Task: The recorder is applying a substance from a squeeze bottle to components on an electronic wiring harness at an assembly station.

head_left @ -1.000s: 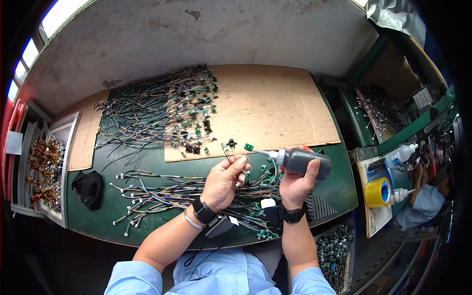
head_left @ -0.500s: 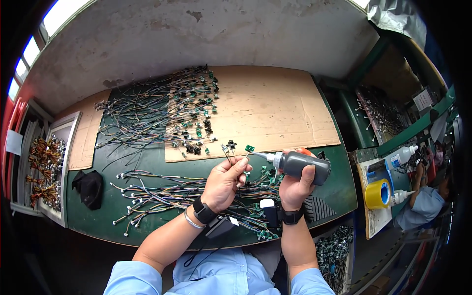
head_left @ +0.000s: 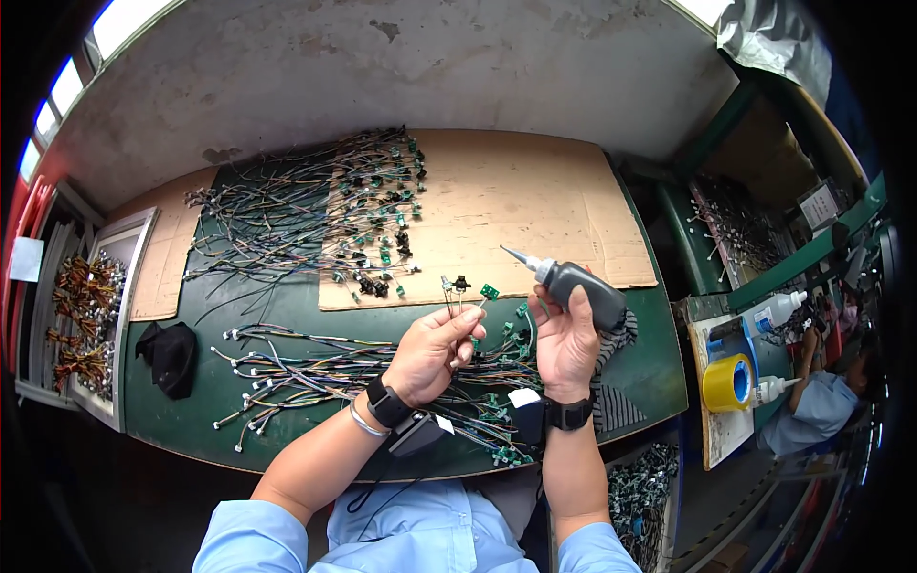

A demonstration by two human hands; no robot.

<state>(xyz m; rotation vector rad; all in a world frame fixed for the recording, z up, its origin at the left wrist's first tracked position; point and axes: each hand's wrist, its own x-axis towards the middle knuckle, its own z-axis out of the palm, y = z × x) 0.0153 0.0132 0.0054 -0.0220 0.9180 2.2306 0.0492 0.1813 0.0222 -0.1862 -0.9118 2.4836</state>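
Note:
My left hand (head_left: 432,355) is closed, pinching a wire harness (head_left: 450,303) between thumb and fingertips. Small ends fan out above the fingers: a black connector (head_left: 461,284) and a little green circuit board (head_left: 489,292). To its right, my right hand (head_left: 565,351) grips a dark grey squeeze bottle (head_left: 590,298) with a tapered nozzle (head_left: 516,255). The nozzle points up and left, apart from the green board. Beneath both hands, a bundle of multicoloured wire harnesses (head_left: 315,368) lies across the green table, green boards at its right end.
More harnesses (head_left: 277,215) cover the back left, ends on a cardboard sheet (head_left: 516,210). A black cloth (head_left: 169,358) and a tray of wires (head_left: 134,325) are at left. Yellow tape (head_left: 726,383) sits on a side stand at right. A co-worker's sleeve (head_left: 812,411) shows beyond it.
My right hand has tilted the bottle, lifting its nozzle up and away from beside the green board. The left hand keeps its pinch on the harness, nearly in place.

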